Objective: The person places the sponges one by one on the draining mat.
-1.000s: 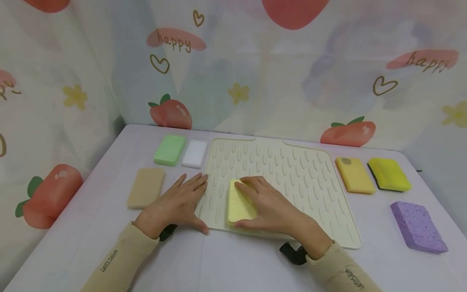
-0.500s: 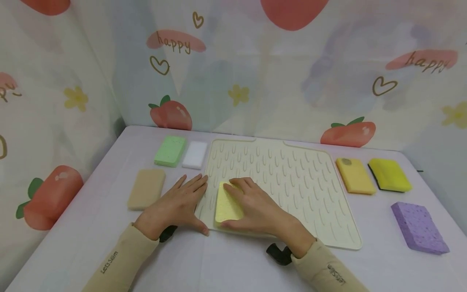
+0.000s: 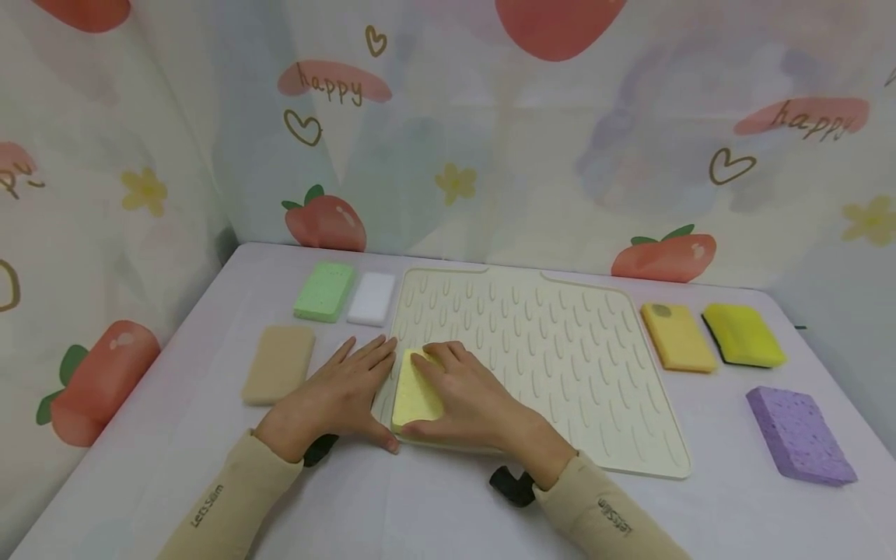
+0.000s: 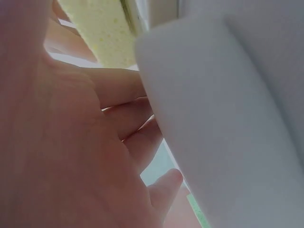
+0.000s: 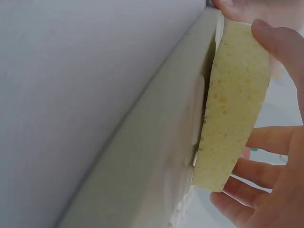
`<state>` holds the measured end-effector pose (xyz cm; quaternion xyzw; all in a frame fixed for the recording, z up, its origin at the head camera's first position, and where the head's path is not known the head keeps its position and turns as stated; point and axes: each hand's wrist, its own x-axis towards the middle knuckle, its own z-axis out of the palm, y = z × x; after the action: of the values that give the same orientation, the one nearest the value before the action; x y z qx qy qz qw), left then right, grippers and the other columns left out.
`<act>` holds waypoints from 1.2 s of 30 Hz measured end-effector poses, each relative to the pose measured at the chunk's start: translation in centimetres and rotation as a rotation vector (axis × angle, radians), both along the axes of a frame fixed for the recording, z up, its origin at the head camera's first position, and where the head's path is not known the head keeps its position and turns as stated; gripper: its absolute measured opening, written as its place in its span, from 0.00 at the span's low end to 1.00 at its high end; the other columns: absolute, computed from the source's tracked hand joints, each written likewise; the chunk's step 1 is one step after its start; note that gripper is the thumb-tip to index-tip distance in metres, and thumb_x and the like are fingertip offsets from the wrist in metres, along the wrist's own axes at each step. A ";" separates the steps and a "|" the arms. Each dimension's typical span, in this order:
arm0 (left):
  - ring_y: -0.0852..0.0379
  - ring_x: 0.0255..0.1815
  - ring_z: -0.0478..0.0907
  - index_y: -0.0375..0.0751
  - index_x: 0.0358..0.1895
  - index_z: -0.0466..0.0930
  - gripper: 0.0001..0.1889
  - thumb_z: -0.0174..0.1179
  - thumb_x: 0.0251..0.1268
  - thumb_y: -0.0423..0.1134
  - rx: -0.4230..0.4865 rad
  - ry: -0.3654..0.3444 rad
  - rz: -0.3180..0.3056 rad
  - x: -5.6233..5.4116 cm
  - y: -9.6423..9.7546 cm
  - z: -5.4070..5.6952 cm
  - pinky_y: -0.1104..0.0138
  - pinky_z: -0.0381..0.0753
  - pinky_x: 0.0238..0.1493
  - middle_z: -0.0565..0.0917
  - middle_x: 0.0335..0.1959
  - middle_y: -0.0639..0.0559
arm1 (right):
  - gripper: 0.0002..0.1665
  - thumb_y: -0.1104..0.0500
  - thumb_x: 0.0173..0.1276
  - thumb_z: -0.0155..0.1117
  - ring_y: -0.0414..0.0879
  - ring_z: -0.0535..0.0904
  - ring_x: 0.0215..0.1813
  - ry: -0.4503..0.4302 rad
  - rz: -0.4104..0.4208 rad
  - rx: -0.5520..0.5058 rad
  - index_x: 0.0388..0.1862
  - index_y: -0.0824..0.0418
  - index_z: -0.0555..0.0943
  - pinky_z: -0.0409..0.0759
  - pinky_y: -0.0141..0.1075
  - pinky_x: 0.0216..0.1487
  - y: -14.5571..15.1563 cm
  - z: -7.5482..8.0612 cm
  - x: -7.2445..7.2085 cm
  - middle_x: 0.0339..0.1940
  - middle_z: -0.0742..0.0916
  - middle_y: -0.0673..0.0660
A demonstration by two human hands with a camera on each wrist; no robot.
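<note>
A pale yellow sponge [image 3: 418,393] lies flat on the left part of a cream ridged mat [image 3: 525,334]. My right hand [image 3: 469,400] grips it, thumb at the near end and fingertips over the far part; the right wrist view shows the sponge [image 5: 235,104] between thumb and fingers, against the mat. Just left of it, my left hand [image 3: 343,393] rests with fingers spread across the mat's left edge, thumb near the front left corner. Nothing shows in that hand's grasp. Its palm [image 4: 66,142] fills much of the left wrist view.
Left of the mat lie a green sponge [image 3: 325,292], a white sponge [image 3: 372,299] and a beige sponge [image 3: 278,365]. To its right are an orange-yellow sponge [image 3: 677,337], a bright yellow scrub sponge [image 3: 745,334] and a purple sponge [image 3: 800,435]. A patterned curtain [image 3: 532,155] stands behind the table.
My right hand has slid the yellow sponge leftward across the mat until it is close beside my left hand. The left hand has stayed in place.
</note>
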<state>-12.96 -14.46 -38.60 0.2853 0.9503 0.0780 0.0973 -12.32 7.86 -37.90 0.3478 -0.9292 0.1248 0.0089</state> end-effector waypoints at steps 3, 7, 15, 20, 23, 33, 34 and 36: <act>0.45 0.82 0.47 0.31 0.76 0.56 0.69 0.69 0.34 0.77 -0.003 0.008 -0.002 0.1 0.0 0.1 0.42 0.45 0.79 0.55 0.80 0.42 | 0.55 0.27 0.57 0.66 0.53 0.68 0.70 0.009 0.001 0.005 0.73 0.60 0.69 0.70 0.46 0.72 -0.3 -0.1 -0.1 0.70 0.74 0.60; 0.45 0.82 0.48 0.31 0.76 0.57 0.69 0.69 0.34 0.77 -0.003 0.023 -0.012 0.2 0.0 0.1 0.42 0.46 0.79 0.55 0.80 0.41 | 0.56 0.27 0.56 0.66 0.53 0.67 0.71 0.005 -0.008 0.006 0.73 0.61 0.69 0.68 0.46 0.73 -0.6 -0.3 -0.1 0.70 0.73 0.60; 0.44 0.82 0.48 0.31 0.76 0.57 0.69 0.69 0.34 0.77 -0.002 0.023 -0.014 0.3 -0.1 -0.2 0.41 0.47 0.79 0.56 0.80 0.41 | 0.59 0.25 0.56 0.64 0.55 0.64 0.74 -0.037 -0.009 0.010 0.75 0.61 0.65 0.66 0.48 0.75 -0.5 -0.8 0.1 0.73 0.70 0.60; 0.44 0.82 0.48 0.31 0.76 0.57 0.69 0.68 0.34 0.78 -0.002 0.037 -0.019 0.1 -0.2 -0.3 0.42 0.47 0.79 0.56 0.80 0.41 | 0.58 0.24 0.61 0.59 0.56 0.57 0.78 -0.096 -0.027 -0.005 0.78 0.60 0.60 0.60 0.49 0.78 -0.3 -0.4 0.3 0.78 0.64 0.60; 0.44 0.82 0.49 0.32 0.76 0.57 0.69 0.68 0.33 0.79 -0.003 0.044 -0.020 0.0 -0.1 -0.3 0.42 0.47 0.79 0.56 0.80 0.41 | 0.56 0.25 0.64 0.56 0.56 0.53 0.81 -0.115 -0.041 -0.014 0.79 0.58 0.59 0.57 0.50 0.79 0.1 0.0 0.5 0.80 0.61 0.59; 0.44 0.82 0.49 0.31 0.76 0.57 0.69 0.68 0.33 0.78 -0.010 0.033 -0.009 0.0 0.1 -0.2 0.42 0.47 0.79 0.56 0.80 0.41 | 0.47 0.33 0.67 0.60 0.58 0.54 0.81 -0.041 -0.048 -0.067 0.76 0.59 0.64 0.59 0.54 0.78 2.8 1.4 0.5 0.78 0.64 0.59; 0.44 0.82 0.49 0.31 0.76 0.57 0.69 0.68 0.33 0.78 -0.010 0.028 -0.008 0.0 0.1 -0.2 0.42 0.47 0.79 0.56 0.80 0.41 | 0.47 0.34 0.67 0.60 0.57 0.54 0.81 -0.037 -0.051 -0.073 0.76 0.59 0.65 0.60 0.54 0.77 3.1 1.5 0.6 0.78 0.65 0.59; 0.44 0.82 0.48 0.31 0.76 0.57 0.69 0.68 0.33 0.78 -0.015 0.020 -0.006 -0.1 0.1 -0.2 0.42 0.46 0.79 0.55 0.80 0.41 | 0.46 0.35 0.67 0.61 0.57 0.54 0.80 -0.019 -0.060 -0.076 0.76 0.58 0.65 0.61 0.55 0.77 4.0 1.5 0.7 0.77 0.65 0.59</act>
<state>-13.02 -14.32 -38.78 0.2880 0.9510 0.0676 0.0900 -11.66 11.83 -36.37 0.3178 -0.9338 0.1633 0.0169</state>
